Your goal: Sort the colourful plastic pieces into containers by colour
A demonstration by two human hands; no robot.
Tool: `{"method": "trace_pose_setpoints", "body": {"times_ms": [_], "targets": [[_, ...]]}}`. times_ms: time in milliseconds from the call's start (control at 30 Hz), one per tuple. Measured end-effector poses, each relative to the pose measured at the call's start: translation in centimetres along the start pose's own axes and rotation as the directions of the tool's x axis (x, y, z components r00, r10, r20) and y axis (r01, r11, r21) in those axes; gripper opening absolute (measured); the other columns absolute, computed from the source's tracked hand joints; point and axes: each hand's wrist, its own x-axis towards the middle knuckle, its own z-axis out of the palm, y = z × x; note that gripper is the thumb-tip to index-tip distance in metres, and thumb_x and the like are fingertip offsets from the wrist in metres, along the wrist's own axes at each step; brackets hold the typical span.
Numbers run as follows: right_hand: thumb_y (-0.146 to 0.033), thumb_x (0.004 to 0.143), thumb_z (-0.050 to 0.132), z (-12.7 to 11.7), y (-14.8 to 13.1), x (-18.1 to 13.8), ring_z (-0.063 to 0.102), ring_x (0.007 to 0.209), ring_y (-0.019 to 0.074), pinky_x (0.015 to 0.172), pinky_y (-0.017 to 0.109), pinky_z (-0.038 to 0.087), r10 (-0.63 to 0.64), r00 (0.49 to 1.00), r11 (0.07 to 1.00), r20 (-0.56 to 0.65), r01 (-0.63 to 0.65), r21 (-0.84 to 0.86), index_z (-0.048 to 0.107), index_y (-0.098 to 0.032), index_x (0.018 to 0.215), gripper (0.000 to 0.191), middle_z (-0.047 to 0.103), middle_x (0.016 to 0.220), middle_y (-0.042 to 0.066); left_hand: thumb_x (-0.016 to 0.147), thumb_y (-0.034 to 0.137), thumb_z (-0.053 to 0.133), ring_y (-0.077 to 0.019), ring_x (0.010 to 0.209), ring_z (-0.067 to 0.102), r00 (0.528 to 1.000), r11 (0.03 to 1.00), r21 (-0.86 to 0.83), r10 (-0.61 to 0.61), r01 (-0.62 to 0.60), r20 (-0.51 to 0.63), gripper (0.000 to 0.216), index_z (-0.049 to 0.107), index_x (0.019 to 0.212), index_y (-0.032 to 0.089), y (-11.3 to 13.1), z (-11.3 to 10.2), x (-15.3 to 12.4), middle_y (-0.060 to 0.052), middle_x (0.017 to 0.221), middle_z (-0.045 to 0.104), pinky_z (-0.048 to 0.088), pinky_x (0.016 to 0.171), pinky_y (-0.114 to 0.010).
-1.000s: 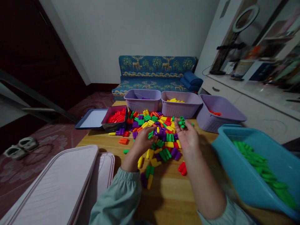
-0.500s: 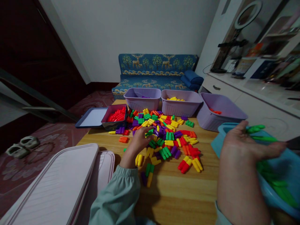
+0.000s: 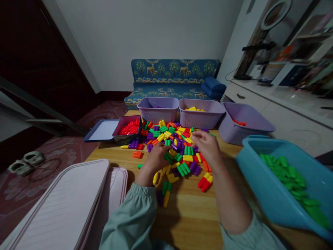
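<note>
Wooden table (image 3: 192, 215) under coloured blocks (image 3: 187, 158), sofa (image 3: 171, 81) beyond

The wooden table (image 3: 192, 215) carries a loose heap of plastic pegs (image 3: 179, 139) in red, orange, yellow, green and purple across its middle, with a single orange peg (image 3: 137, 155) lying apart to the left. Along the far edge stand three lilac bins (image 3: 158, 111) side by side, and left of them a small tin (image 3: 127, 131) of red pegs, touching a flat blue lid (image 3: 102, 131) at the corner. A blue tub (image 3: 262, 184) of green pegs sits at the right edge (its footing cannot be told), and two pale pink lids (image 3: 65, 201) overlap at the near left corner.
</note>
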Motion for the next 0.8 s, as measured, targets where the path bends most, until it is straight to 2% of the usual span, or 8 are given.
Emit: {"method": "trace_pose_setpoints", "body": {"times_ms": [67, 133, 233, 367, 500, 600, 700, 800], "targets": [[-0.035, 0.077, 0.065, 1.8, 0.9, -0.8, 0.067, 0.092, 0.0256, 0.077, 0.037, 0.052, 0.033, 0.993, 0.884, 0.109, 0.022, -0.467, 0.070, -0.019, 0.094, 0.024, 0.069, 0.102, 0.010, 0.063, 0.012, 0.073, -0.0276, 0.114, 0.056, 1.000, 1.000, 0.014, -0.010, 0.010, 0.006, 0.068, 0.060, 0.129, 0.018, 0.2, -0.1, -0.1, -0.015, 0.123, 0.057, 0.044, 0.096, -0.034], [-0.038, 0.077, 0.067, 2.7, 1.5, -1.5, 0.064, 0.103, 0.0306, 0.085, 0.042, 0.049, 0.078, 0.987, 0.702, 0.143, 0.047, -0.711, 0.068, -0.021, 0.108, 0.036, 0.065, 0.114, 0.013, 0.066, 0.013, 0.070, -0.0269, 0.114, 0.057, 0.999, 0.999, 0.030, -0.038, 0.038, 0.000, 0.066, 0.059, 0.131, 0.018, 0.4, 0.0, -0.1, -0.015, 0.123, 0.058, 0.045, 0.095, -0.033], [-0.042, 0.077, 0.066, 3.1, 2.0, -1.9, 0.063, 0.103, 0.0308, 0.085, 0.041, 0.048, 0.137, 0.974, 0.576, 0.180, 0.070, -0.815, 0.059, -0.025, 0.125, 0.051, 0.061, 0.120, 0.014, 0.070, 0.016, 0.067, -0.0270, 0.112, 0.059, 0.992, 0.991, 0.044, -0.122, 0.123, -0.030, 0.062, 0.057, 0.132, 0.018, 0.5, 0.3, 0.0, -0.015, 0.123, 0.060, 0.045, 0.093, -0.034], [-0.030, 0.079, 0.060, 3.0, 2.1, -1.7, 0.065, 0.098, 0.0273, 0.083, 0.039, 0.048, 0.124, 0.976, 0.593, 0.181, 0.073, -0.802, 0.066, -0.027, 0.113, 0.035, 0.064, 0.112, 0.011, 0.074, 0.017, 0.061, -0.0266, 0.108, 0.061, 0.969, 0.974, 0.026, -0.223, 0.227, -0.106, 0.046, 0.064, 0.120, 0.019, 0.1, 1.0, 0.4, -0.013, 0.112, 0.068, 0.046, 0.090, -0.034], [-0.021, 0.071, 0.060, 3.5, 2.2, -1.3, 0.064, 0.096, 0.0239, 0.082, 0.035, 0.048, 0.035, 0.996, 0.804, 0.086, 0.023, -0.594, 0.067, -0.021, 0.099, 0.028, 0.066, 0.103, 0.009, 0.072, 0.017, 0.063, -0.0234, 0.091, 0.064, 0.943, 0.960, -0.169, -0.255, 0.222, -0.215, 0.033, 0.069, 0.105, 0.018, -0.3, 1.2, 0.9, -0.010, 0.094, 0.071, 0.048, 0.079, -0.032], [-0.028, 0.077, 0.055, 4.3, 2.1, -1.5, 0.064, 0.076, 0.0169, 0.067, 0.028, 0.050, 0.028, 0.999, 0.988, 0.035, -0.023, -0.153, 0.065, -0.021, 0.101, 0.027, 0.068, 0.091, 0.003, 0.073, 0.028, 0.068, -0.0163, 0.066, 0.059, 0.937, 0.808, -0.565, -0.307, 0.166, -0.165, 0.026, 0.067, 0.095, 0.014, 0.1, 1.0, 1.2, -0.005, 0.074, 0.066, 0.046, 0.062, -0.027], [-0.042, 0.082, 0.053, 5.2, 1.8, -2.1, 0.057, 0.056, 0.0125, 0.045, 0.023, 0.043, 0.103, 0.982, 0.971, 0.156, -0.133, 0.198, 0.066, -0.021, 0.101, 0.031, 0.066, 0.083, 0.001, 0.072, 0.048, 0.070, -0.0081, 0.046, 0.045, 0.967, 0.453, -0.879, -0.252, 0.152, 0.037, 0.036, 0.060, 0.076, 0.014, 1.1, 0.6, 1.1, 0.002, 0.056, 0.053, 0.036, 0.047, -0.021], [-0.054, 0.079, 0.060, 5.7, 1.1, -2.7, 0.055, 0.053, 0.0112, 0.037, 0.019, 0.040, 0.108, 0.937, 0.915, 0.331, -0.224, 0.336, 0.069, -0.022, 0.096, 0.037, 0.064, 0.077, 0.000, 0.068, 0.057, 0.071, -0.0052, 0.040, 0.037, 0.975, 0.315, -0.932, -0.182, 0.179, 0.126, 0.044, 0.054, 0.068, 0.016, 1.9, 0.4, 0.9, 0.005, 0.050, 0.047, 0.028, 0.042, -0.020]]}}
